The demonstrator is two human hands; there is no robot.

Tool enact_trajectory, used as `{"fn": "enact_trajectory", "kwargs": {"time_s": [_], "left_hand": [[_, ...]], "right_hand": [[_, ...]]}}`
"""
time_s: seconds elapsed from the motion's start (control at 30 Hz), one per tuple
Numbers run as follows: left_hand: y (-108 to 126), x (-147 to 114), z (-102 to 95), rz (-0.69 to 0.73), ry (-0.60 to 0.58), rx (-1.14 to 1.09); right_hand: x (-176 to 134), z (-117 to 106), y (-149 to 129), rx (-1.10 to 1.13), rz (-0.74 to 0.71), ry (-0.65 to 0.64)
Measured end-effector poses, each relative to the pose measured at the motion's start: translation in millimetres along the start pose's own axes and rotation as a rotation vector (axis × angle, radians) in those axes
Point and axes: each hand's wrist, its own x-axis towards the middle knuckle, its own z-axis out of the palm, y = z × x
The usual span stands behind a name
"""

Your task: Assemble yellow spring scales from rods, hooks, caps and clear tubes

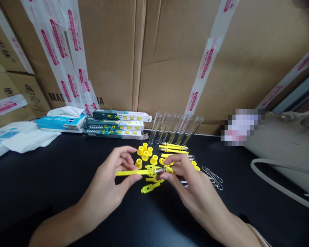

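Note:
My left hand [115, 171] pinches a flat yellow plastic strip [132, 173] between thumb and fingers, held level above the table. A metal spring [160, 170] joins the strip's right end, and my right hand [182, 175] grips that end with thumb and forefinger, where a small yellow piece [169, 169] shows. Just beyond my hands stand several yellow flanged caps [145, 156]. Loose flat yellow parts [150, 187] lie beneath the held strip. Behind my right hand rest several yellow strips with springs [173, 150], partly hidden by my fingers.
Several clear tubes [167, 128] stand upright behind the parts. Bent metal hooks [213, 178] lie to the right. Stacked spring-scale boxes [115, 124] and a blue tissue pack [61, 123] sit at the back left. Cardboard [170, 61] walls the rear; a pale bag [280, 147] is at right.

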Motion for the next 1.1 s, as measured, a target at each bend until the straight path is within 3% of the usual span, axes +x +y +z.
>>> {"fn": "enact_trajectory", "kwargs": {"time_s": [0.13,0.27,0.37,0.5,0.77,0.93,1.1], "left_hand": [[0.5,-5.7,2.7,0.077,-0.229,0.151],[10.6,-11.2,3.6,0.164,-0.316,0.161],[14.6,-12.9,5.6,0.132,-0.335,0.086],[17.2,-12.7,5.6,0.053,-0.305,0.042],[18.1,-10.8,-1.0,0.174,-0.205,0.18],[17.0,-12.2,1.2,0.24,-0.191,0.231],[18.4,-14.0,-1.1,0.244,-0.288,0.294]], "right_hand": [[0.1,0.8,2.5,-0.094,-0.138,0.075],[0.3,2.2,-2.4,-0.101,-0.292,0.178],[0.0,4.1,-5.8,-0.058,-0.377,0.176],[-2.0,6.7,-5.3,-0.068,-0.381,0.202],[-8.2,7.4,1.7,-0.284,-0.543,0.265],[-6.6,7.6,-4.0,-0.173,-0.523,0.245],[-4.7,4.6,-10.1,-0.015,-0.461,0.174]]}}
